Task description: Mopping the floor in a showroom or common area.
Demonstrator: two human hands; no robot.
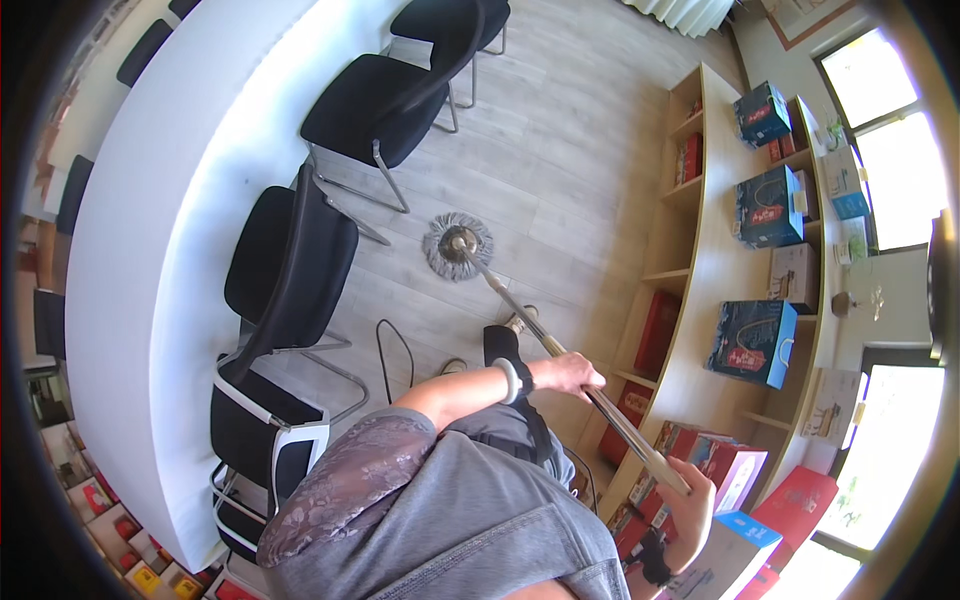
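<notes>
A round string mop head [459, 246] with grey strands rests on the wood-look floor. Its metal handle [523, 313] slants from there toward the lower right. My left hand [574, 375], below a white bangle and a dark wristband, is closed around the middle of the handle. Near the handle's upper end, my right hand [688, 495] grips the pale grip section. A black wristband [651, 559] is on my right wrist. My shoes [521, 319] show partly beneath the handle.
Black chairs [292, 255] with metal legs line a long white table [180, 262] on the left. A black cable [386, 341] loops on the floor. On the right, a wooden shelf unit [709, 262] carries blue gift bags [754, 341]; red boxes [739, 472] stand close by my right hand.
</notes>
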